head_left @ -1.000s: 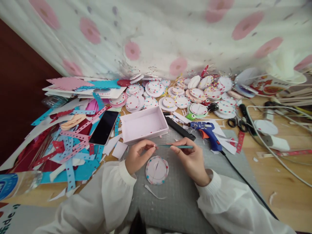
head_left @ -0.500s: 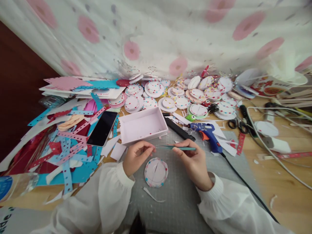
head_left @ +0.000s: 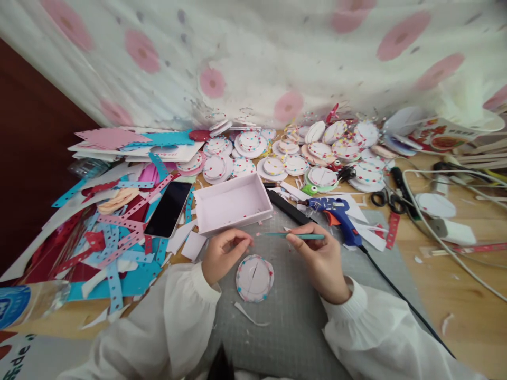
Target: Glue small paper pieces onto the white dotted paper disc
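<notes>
My right hand pinches a thin teal tool that lies level, its tip pointing left. My left hand is curled, fingertips pinched together just left of the tool's tip; what they hold is too small to make out. Between and below both hands a white paper disc with coloured dots round its rim lies on the grey cutting mat. A white paper sliver lies just below the disc.
A shallow pink box stands behind my hands, a black phone to its left among punched paper strips. A blue glue gun, scissors, cables and many decorated discs fill the back and right.
My right hand has drawn the teal tool a little to the right, away from my left fingertips. The left hand has barely moved.
</notes>
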### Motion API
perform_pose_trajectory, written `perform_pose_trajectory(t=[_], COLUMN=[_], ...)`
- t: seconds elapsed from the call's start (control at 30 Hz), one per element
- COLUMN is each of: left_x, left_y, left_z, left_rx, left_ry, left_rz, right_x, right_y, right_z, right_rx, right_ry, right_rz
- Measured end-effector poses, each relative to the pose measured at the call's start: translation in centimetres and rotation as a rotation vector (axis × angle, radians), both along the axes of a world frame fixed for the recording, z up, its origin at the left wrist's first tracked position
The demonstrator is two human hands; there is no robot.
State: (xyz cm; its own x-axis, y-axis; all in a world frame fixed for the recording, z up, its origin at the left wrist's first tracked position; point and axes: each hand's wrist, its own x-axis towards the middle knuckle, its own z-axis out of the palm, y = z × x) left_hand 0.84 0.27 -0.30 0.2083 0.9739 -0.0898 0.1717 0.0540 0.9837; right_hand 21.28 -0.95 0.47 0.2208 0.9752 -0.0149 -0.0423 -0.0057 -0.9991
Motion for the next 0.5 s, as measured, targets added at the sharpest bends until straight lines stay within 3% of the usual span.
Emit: perform_pose_trajectory(t=[0.27,0.4,0.5], left_x=[-0.6,-1.0,-1.3], left_y=[0.3,0.2,-0.7], left_z=[0.0,0.4,1.5], left_rx=[0.382,0.464,0.484], left_ry=[0.491,0.600,0.627], left_rz=[-0.021,-0.077,-0.078], right_x=[0.7,0.8,1.0], right_y=[0.3,0.3,0.1], right_z=[0.4,0.4,0.5], right_rx=[0.052,0.080,0.091], right_ry=[-0.017,-0.012,0.010], right_rz=[-0.082,-0.077,-0.071])
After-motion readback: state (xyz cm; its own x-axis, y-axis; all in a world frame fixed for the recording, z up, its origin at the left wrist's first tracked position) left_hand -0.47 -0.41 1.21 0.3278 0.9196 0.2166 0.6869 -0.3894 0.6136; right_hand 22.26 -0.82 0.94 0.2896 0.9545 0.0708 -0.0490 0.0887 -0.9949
